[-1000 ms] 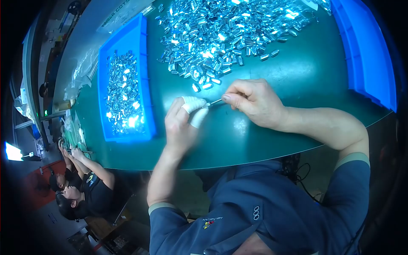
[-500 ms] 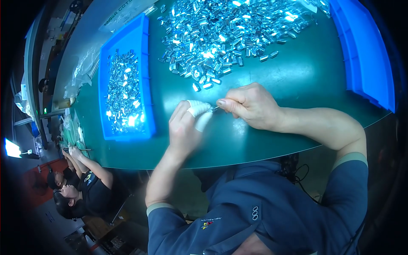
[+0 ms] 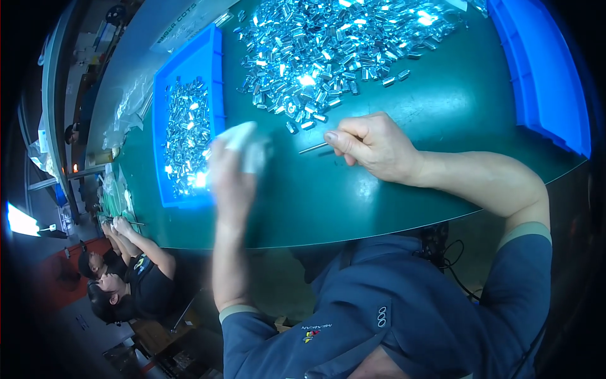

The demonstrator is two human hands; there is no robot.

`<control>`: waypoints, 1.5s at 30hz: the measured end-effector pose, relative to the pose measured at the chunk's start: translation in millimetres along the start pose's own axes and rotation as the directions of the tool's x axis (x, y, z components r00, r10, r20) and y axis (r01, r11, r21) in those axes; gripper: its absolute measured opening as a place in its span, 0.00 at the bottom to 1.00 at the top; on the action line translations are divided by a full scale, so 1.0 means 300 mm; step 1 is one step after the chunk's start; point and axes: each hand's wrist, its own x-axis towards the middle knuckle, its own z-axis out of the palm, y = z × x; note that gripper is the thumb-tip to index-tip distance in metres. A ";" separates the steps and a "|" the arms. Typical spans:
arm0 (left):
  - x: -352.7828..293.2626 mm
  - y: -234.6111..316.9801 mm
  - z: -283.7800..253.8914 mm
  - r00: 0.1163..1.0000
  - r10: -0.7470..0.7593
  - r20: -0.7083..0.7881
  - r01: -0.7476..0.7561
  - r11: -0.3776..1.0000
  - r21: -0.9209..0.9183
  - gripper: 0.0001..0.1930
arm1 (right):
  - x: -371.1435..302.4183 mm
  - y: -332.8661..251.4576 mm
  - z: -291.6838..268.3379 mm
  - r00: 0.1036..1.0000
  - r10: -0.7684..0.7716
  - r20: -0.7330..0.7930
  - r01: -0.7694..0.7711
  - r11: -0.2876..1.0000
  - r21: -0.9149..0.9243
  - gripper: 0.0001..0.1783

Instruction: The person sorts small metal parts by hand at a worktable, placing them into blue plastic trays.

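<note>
Rod [image 3: 313, 149] is pinched in right hand [image 3: 377, 151]. Left hand [image 3: 233, 175] blurs near filled tray [image 3: 216, 82]; its grip I can't tell, and bumping could spill parts [image 3: 186, 136].

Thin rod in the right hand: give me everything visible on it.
The rod is slender, straight and grey, and looks like metal. The right hand pinches it between thumb and fingers, which hide its other end. The exposed length points left, its free tip slightly nearer the picture's lower edge. In the picture it lies over bare green tabletop, below the pile of shiny pieces. Nothing visible sits on its tip; clearance above the table can't be told.
</note>
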 end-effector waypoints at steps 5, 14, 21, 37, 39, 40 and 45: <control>0.030 0.047 0.109 0.993 0.073 0.098 -0.070 0.997 -0.039 0.15 | 0.004 0.007 0.001 0.999 -0.032 -0.019 0.031 0.998 -0.046 0.19; -0.015 0.079 0.116 0.997 -0.004 0.072 0.030 0.930 -0.367 0.11 | 0.007 0.025 0.013 0.991 -0.093 -0.092 0.082 0.990 -0.116 0.10; -0.019 0.118 0.123 0.997 0.022 0.073 0.010 0.912 -0.410 0.10 | 0.006 0.033 0.013 0.977 -0.212 -0.019 0.194 0.924 -0.329 0.15; -0.061 -0.071 -0.034 0.989 -0.047 -0.138 0.050 0.999 0.016 0.08 | 0.006 0.000 -0.008 0.999 0.014 0.051 -0.012 0.999 -0.044 0.24; -0.041 -0.134 -0.079 0.958 -0.181 -0.221 0.216 0.965 0.146 0.08 | 0.003 0.000 0.001 0.999 0.004 0.051 -0.001 0.998 -0.068 0.24; -0.025 -0.146 -0.087 0.960 -0.137 -0.243 0.189 0.960 0.205 0.09 | 0.003 0.001 0.000 0.999 -0.003 0.052 0.008 0.995 -0.099 0.24; 0.050 -0.071 0.019 0.998 -0.010 -0.061 0.012 0.999 0.043 0.14 | 0.007 0.010 0.006 0.999 -0.039 0.023 0.041 0.995 -0.091 0.24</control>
